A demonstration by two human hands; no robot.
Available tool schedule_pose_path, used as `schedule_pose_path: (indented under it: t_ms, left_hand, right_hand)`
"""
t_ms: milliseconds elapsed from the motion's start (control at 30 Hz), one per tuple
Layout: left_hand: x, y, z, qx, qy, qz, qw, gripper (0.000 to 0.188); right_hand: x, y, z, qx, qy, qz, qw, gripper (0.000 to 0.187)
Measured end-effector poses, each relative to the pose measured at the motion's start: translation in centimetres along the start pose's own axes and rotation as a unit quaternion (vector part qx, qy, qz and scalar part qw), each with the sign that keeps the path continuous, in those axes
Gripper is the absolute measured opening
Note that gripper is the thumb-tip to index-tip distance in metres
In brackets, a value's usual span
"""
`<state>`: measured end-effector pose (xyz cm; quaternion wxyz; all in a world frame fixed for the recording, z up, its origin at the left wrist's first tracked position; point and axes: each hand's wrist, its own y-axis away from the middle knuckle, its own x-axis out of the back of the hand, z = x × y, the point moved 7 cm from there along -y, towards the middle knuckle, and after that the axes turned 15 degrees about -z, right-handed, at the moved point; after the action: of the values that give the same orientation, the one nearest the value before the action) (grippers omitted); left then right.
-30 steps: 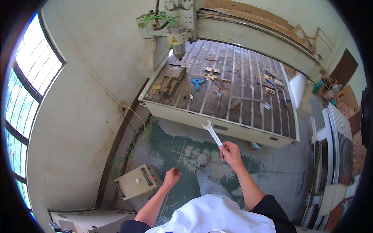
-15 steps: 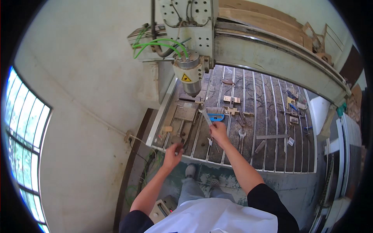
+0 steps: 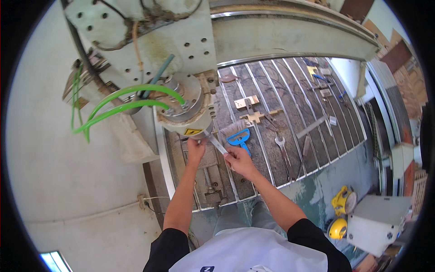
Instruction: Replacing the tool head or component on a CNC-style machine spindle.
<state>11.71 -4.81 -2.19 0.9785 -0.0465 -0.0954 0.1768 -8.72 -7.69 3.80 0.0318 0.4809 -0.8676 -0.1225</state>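
My right hand (image 3: 240,162) is closed around a silver wrench (image 3: 218,145), whose far end reaches the lower end of the spindle (image 3: 188,115). Up beside that spindle's underside is my left hand (image 3: 195,150). Its fingers are curled and partly hidden by the spindle, so what they hold cannot be made out. Under my hands lies a metal vise (image 3: 209,174) with a threaded screw. A bench brush (image 3: 240,137) with a blue handle rests just beyond my right hand. Farther right, a second wrench (image 3: 281,144) lies on the slotted machine bed (image 3: 294,115).
Green hoses (image 3: 122,97) loop from the spindle top at the left. The gantry beam (image 3: 290,38) crosses above the bed. A wooden block (image 3: 246,101), a metal bar (image 3: 312,126) and small tools lie on the bed. Yellow-and-grey equipment (image 3: 343,201) stands on the floor at right.
My view has moved closer to the spindle. My left hand has risen from the bed's front edge to the spindle's underside. The wrench in my right hand has come up against the spindle's lower end.
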Motion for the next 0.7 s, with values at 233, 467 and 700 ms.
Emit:
schedule_pose_path:
  t_ms: [233, 467, 700]
  left_hand:
    - [-0.6, -0.8, 2.4, 0.010, 0.046, 0.022, 0.999, 0.043]
    - [-2.0, 7.2, 3.5, 0.243, 0.308, -0.008, 0.920, 0.023]
    - [-1.4, 9.8, 8.5, 0.310, 0.331, -0.022, 0.891, 0.024]
  right_hand:
    - [-0.1, -1.4, 0.6, -0.027, -0.035, 0.011, 0.999, 0.018]
    - [-1.6, -2.1, 0.8, 0.043, 0.122, 0.054, 0.990, 0.015]
    - [3.4, 2.3, 2.7, 0.007, 0.069, 0.109, 0.992, 0.027]
